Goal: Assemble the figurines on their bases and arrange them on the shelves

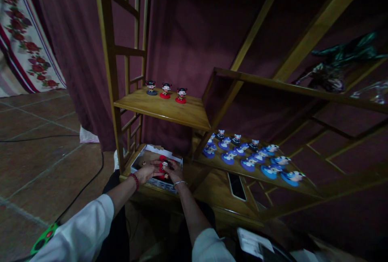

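Both hands are over a shallow open cardboard box [136, 167] on the low shelf. Between them is a small black-haired figurine [165, 164] with a red base. My left hand [147, 172], with a red bead bracelet at the wrist, closes on its left side. From the right, my right hand [175, 173], with a pale bangle, grips the same figurine. More small red and dark pieces lie in the box, partly hidden by the fingers. Above, on a wooden shelf [169, 110], three similar figurines [165, 90] stand in a row, two on red bases and one on a dark base.
Several blue-and-white figurines [229, 156] stand in rows on the shelf to the right. Below them lies a phone [237, 186]. A wooden post [106, 60] rises at the left. A black cable [87, 185] and a green-cased object [44, 238] are on the tiled floor.
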Tool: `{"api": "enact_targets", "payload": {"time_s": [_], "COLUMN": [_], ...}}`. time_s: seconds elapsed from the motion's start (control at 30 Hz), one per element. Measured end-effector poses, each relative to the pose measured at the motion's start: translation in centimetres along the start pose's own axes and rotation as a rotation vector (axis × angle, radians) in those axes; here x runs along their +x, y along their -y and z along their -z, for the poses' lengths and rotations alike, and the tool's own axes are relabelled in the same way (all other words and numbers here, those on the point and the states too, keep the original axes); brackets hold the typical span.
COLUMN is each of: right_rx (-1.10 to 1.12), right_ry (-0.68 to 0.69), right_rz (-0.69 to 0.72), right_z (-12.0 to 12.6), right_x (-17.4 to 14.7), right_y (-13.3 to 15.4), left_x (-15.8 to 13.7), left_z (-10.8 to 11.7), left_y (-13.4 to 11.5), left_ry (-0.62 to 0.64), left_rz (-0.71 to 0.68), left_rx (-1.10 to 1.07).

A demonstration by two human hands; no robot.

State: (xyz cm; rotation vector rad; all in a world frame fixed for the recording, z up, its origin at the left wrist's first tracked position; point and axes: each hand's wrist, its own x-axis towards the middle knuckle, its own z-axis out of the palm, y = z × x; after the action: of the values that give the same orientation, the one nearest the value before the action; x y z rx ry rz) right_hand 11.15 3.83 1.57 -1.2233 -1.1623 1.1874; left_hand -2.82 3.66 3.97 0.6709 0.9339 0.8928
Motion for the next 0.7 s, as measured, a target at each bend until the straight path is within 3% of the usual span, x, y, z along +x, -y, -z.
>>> {"api": "enact_targets", "payload": {"time_s": [0.7], "right_rx": [-0.005], "right_ry": [0.048], "right_rz": [-0.023], "right_z": [-0.5], "right_x": [-1.3], "right_y": [1.4], "left_x": [-1.8], "left_z": [0.6], "left_y": [1.1], "left_ry": [0.036], "left_rz": [-0.135], "left_rx": [-0.17]}}
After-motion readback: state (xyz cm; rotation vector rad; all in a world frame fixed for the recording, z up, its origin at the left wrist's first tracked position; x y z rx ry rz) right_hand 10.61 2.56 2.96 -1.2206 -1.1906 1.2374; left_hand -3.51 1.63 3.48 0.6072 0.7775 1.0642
